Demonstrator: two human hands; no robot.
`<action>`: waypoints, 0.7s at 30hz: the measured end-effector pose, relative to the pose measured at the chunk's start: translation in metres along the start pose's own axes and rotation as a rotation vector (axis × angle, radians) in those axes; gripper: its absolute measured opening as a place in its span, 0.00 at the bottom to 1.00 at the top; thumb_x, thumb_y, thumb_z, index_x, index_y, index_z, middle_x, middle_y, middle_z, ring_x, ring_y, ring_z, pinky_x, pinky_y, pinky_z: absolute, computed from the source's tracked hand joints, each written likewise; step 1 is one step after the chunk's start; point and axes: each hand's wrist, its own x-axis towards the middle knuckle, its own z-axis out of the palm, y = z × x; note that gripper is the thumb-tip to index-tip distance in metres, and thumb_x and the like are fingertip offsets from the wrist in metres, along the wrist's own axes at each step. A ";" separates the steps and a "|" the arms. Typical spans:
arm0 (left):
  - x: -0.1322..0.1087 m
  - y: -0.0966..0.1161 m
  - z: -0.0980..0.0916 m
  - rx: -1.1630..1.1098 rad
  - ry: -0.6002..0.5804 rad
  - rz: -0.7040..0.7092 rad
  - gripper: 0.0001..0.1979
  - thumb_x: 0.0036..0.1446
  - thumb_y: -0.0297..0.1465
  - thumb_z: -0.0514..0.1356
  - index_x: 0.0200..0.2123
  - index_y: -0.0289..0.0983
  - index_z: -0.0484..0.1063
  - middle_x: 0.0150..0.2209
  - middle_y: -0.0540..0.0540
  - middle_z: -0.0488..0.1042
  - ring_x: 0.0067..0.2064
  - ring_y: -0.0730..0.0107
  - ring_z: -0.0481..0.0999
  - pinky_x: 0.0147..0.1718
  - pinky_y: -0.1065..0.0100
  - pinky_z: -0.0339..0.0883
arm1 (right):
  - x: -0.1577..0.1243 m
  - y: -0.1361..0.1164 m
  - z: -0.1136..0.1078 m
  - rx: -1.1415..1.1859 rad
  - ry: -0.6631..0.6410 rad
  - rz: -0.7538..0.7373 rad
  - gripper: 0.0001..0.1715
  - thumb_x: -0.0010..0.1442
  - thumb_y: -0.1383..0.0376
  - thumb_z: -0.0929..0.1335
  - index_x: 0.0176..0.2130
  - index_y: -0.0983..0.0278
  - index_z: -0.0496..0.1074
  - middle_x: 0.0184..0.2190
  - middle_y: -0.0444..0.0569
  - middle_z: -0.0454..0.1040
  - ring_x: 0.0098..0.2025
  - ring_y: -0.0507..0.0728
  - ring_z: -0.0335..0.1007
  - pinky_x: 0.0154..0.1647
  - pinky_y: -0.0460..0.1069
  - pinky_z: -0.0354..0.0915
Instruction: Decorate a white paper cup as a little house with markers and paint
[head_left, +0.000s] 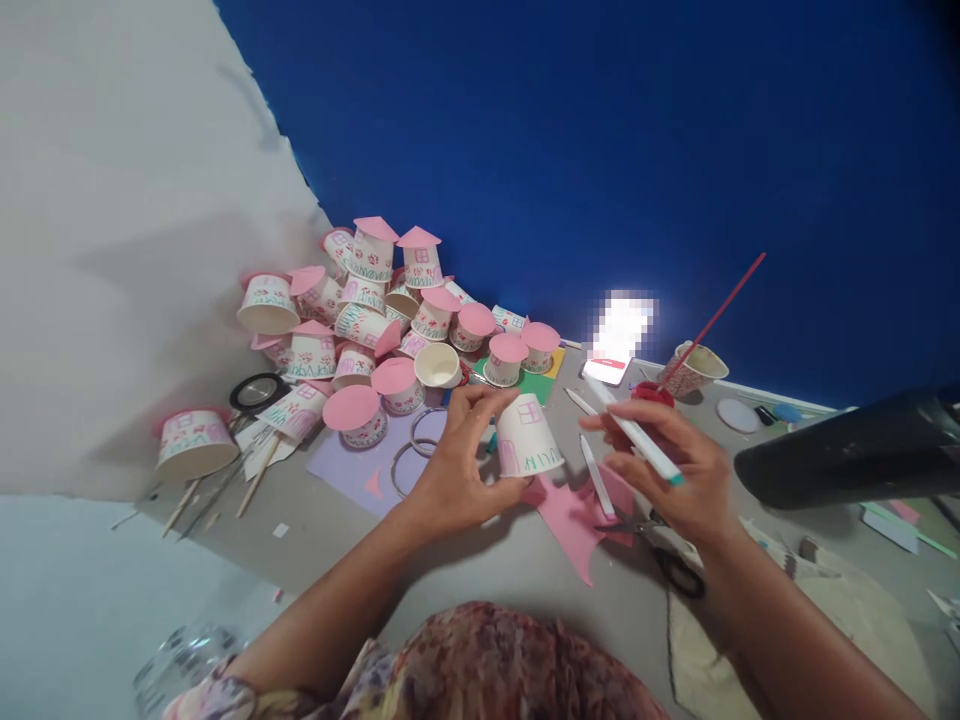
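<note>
White cup (527,438), clasped in left hand (451,472), was left of the slanted marker (637,437) gripped in right hand (697,470).

A: What sort of room is this?
B: A craft corner, I'd say: a grey table (465,570) against a blue wall (600,150), with purple paper (341,462), cut pink paper (568,530), scissors (641,527) and markers (597,477) about
A: Workshop or home?
B: Can't tell which, but the heap of decorated paper cups (313,355) with pink roofs (352,408) points to handicraft
</note>
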 end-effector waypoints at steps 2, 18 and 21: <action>0.001 -0.001 -0.003 0.105 0.013 0.025 0.41 0.50 0.27 0.70 0.68 0.45 0.65 0.60 0.39 0.63 0.66 0.45 0.66 0.66 0.46 0.66 | -0.003 -0.008 -0.001 -0.042 0.023 -0.067 0.10 0.70 0.63 0.73 0.51 0.55 0.82 0.35 0.48 0.87 0.36 0.59 0.84 0.41 0.54 0.79; -0.002 0.000 0.000 0.249 -0.056 0.103 0.40 0.54 0.28 0.66 0.70 0.40 0.61 0.59 0.37 0.63 0.64 0.45 0.66 0.63 0.45 0.63 | 0.007 -0.036 0.019 -0.196 -0.155 -0.445 0.08 0.71 0.68 0.71 0.48 0.62 0.82 0.32 0.50 0.86 0.32 0.57 0.82 0.32 0.51 0.77; -0.002 0.000 0.001 0.250 -0.052 0.103 0.41 0.54 0.28 0.66 0.70 0.41 0.61 0.59 0.37 0.63 0.64 0.46 0.66 0.63 0.45 0.63 | 0.006 -0.036 0.019 -0.191 -0.151 -0.444 0.09 0.71 0.69 0.71 0.48 0.63 0.82 0.32 0.50 0.86 0.31 0.57 0.82 0.32 0.51 0.77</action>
